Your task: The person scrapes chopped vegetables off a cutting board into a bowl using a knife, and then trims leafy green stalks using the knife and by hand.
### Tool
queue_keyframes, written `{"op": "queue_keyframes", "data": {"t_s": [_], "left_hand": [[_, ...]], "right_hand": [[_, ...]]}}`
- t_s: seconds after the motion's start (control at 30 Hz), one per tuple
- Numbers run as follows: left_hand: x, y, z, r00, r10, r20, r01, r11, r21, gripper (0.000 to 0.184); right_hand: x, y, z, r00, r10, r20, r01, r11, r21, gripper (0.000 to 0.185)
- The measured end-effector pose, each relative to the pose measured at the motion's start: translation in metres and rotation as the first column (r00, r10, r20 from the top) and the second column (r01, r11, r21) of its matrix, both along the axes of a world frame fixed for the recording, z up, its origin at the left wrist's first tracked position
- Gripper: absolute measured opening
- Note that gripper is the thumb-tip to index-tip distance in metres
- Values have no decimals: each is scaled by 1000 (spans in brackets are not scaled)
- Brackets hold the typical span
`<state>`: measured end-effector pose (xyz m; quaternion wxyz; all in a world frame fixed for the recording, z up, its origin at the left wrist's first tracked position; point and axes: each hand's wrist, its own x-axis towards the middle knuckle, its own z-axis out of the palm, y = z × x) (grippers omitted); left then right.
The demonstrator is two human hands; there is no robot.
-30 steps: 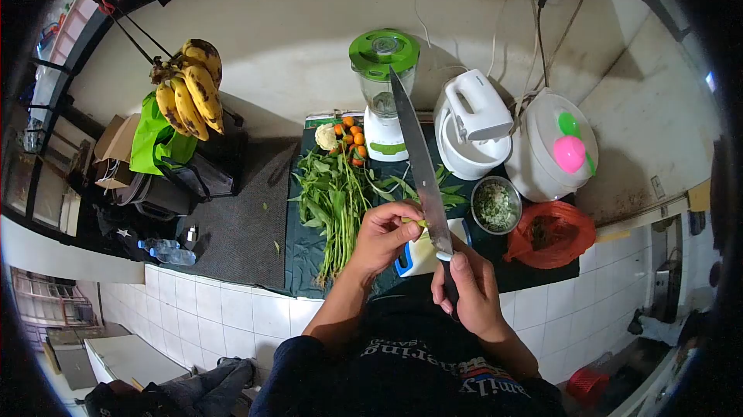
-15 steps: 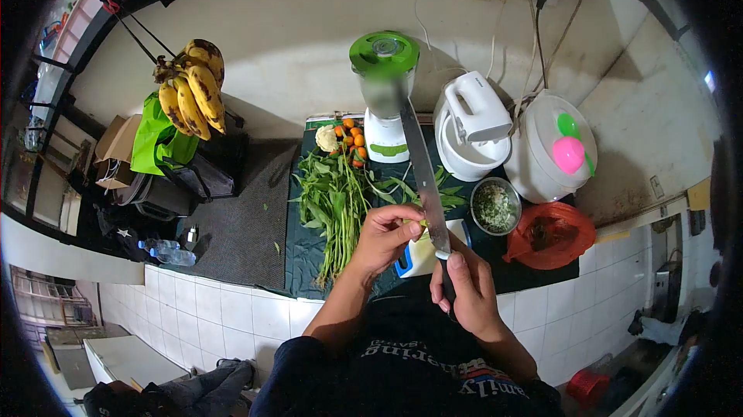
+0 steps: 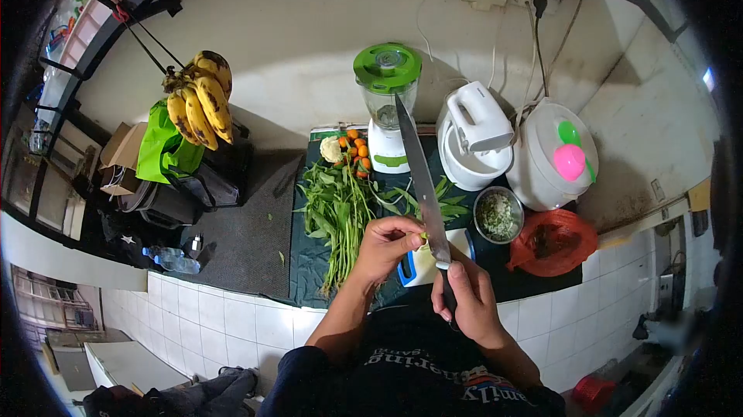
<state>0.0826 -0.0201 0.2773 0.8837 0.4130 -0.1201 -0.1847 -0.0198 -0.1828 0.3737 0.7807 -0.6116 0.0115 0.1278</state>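
My right hand (image 3: 474,301) is closed around the black handle of a large kitchen knife (image 3: 422,177), its long blade pointing away from me toward the blender. Close beside the blade, the fingers of my left hand (image 3: 389,248) pinch a small piece of green stem (image 3: 423,237); most of it is hidden by the fingers. Under both hands lies a white cutting board (image 3: 462,242) with a blue edge. Long leafy greens (image 3: 334,208) are heaped to the left of my left hand. Some loose green leaves (image 3: 449,204) rest beyond the board, partly behind the blade.
A blender (image 3: 388,138), cauliflower (image 3: 330,149), small orange fruits (image 3: 354,151) and a white mixer (image 3: 478,126) stand at the back. To the right are a bowl of chopped greens (image 3: 498,216), a red plastic bag (image 3: 553,243) and a white container (image 3: 542,177). Bananas (image 3: 203,107) hang left.
The camera view has tilted slightly, so the counter and its things sit a little lower. Both hands keep nearly the same pose, with the knife and the green stem piece close together.
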Motion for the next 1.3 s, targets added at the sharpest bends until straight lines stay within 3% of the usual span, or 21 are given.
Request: {"op": "queue_keyframes", "data": {"t_s": [0.2, 0.47, 0.57, 0.63, 0.73, 1.13, 1.3], "left_hand": [[0, 2, -5, 999, 2, 34, -3, 1000, 7, 12], [3, 4, -9, 998, 21, 62, -22, 1000, 5, 13], [7, 4, -6, 996, -3, 94, 12, 995, -96, 22], [9, 6, 1, 997, -41, 65, 45, 997, -62, 37], [14, 12, 4, 992, -63, 106, 61, 998, 23, 46], [21, 15, 14, 984, -105, 143, 95, 993, 74, 54], [22, 11, 18, 982, -74, 173, 79, 997, -22, 52]], "right_hand": [[-1, 5, 2, 999, -24, 35, 28, 994, -105, 56], [-3, 4, 1, 1000, -9, 20, 11, 996, -89, 50], [-4, 4, 5, 1000, 9, 21, -7, 996, -90, 49], [-6, 4, 4, 1000, 21, 14, -19, 996, -90, 49], [-8, 3, 2, 999, 26, 35, -21, 992, -127, 48], [-6, 2, -8, 999, 14, 31, -11, 995, -101, 48], [-10, 2, -12, 976, 40, 212, 11, 972, -236, 47]]}}
